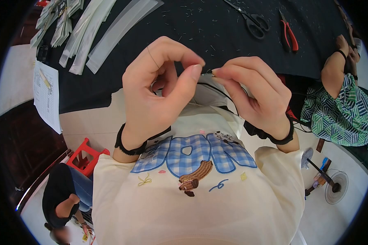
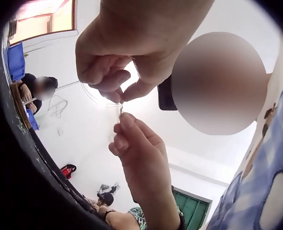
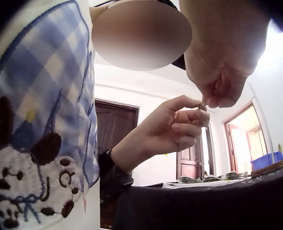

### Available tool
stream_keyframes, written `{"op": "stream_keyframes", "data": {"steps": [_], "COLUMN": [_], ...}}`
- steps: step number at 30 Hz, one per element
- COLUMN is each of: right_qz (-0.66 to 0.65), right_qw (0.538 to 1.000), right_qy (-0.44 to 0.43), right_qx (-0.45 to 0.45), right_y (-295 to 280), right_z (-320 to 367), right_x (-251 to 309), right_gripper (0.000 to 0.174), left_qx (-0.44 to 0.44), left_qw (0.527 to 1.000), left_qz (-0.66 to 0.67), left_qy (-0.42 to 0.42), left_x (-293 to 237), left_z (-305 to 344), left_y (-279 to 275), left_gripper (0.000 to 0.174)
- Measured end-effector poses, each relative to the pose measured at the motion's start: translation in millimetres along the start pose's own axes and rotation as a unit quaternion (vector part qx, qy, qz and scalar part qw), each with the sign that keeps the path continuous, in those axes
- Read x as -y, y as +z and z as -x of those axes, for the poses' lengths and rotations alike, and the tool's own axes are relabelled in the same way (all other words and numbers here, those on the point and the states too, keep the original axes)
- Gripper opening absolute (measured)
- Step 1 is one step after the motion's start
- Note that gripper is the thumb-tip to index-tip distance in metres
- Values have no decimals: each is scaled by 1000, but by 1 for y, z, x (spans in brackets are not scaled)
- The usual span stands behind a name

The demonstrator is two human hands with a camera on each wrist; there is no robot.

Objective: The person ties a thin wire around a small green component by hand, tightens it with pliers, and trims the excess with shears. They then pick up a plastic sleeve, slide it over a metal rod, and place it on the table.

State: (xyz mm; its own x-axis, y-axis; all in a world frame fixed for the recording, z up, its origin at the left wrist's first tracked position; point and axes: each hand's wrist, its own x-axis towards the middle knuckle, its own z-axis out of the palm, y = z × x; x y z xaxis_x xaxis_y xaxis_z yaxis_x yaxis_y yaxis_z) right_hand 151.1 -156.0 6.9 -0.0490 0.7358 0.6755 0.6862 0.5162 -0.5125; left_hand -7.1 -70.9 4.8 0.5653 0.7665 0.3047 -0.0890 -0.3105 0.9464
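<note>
Over the near edge of the black-covered table, my left hand point(image 1: 157, 85) pinches a fine thread point(image 2: 113, 106) between thumb and forefinger. Part of the strand crosses the back of that forefinger. My right hand point(image 1: 257, 87), tips close to the left ones, pinches a small thin metallic piece point(image 2: 121, 110) that points up at the left fingertips in the left wrist view. Its kind cannot be told at this size. Loose loops of the thread stand out beside the left hand there. In the right wrist view both sets of fingertips nearly meet, largely hiding the piece.
Black scissors point(image 1: 254, 25) and red-handled pliers point(image 1: 288, 36) lie on the black cloth point(image 1: 184, 30) among scattered clippings. Long clear plastic strips point(image 1: 118, 34), packets point(image 1: 63, 24) and a written sheet point(image 1: 47, 96) are at left. One person sits at right, another behind at lower left.
</note>
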Motion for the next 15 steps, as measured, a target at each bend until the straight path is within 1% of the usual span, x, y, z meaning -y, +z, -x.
{"op": "stream_keyframes", "data": {"steps": [2, 3, 5, 12, 14, 15], "right_qz": [2, 2, -3, -20, -35, -36], "right_qw": [1000, 1000, 1000, 999, 998, 998], "right_qy": [-6, -5, 9, 40, 54, 53], "right_qx": [-3, -3, 6, 23, 24, 24], "right_y": [0, 0, 0, -2, -1, -1], "right_z": [0, 0, 0, -1, 0, 1], "right_x": [-1, -1, 1, 2, 2, 1], "right_gripper": [19, 19, 19, 17, 17, 17], "left_qx": [26, 26, 83, 100, 77, 78], "left_qw": [999, 999, 991, 985, 984, 984], "left_qz": [-33, -33, -105, -139, -148, -148], "left_qy": [15, 15, 26, 27, 53, 53], "left_x": [-1, -3, -8, -11, -10, -10], "left_z": [-3, -4, -5, -3, -4, -4], "left_y": [-3, -5, -7, -7, -6, -5], "left_gripper": [14, 14, 17, 15, 15, 15]}}
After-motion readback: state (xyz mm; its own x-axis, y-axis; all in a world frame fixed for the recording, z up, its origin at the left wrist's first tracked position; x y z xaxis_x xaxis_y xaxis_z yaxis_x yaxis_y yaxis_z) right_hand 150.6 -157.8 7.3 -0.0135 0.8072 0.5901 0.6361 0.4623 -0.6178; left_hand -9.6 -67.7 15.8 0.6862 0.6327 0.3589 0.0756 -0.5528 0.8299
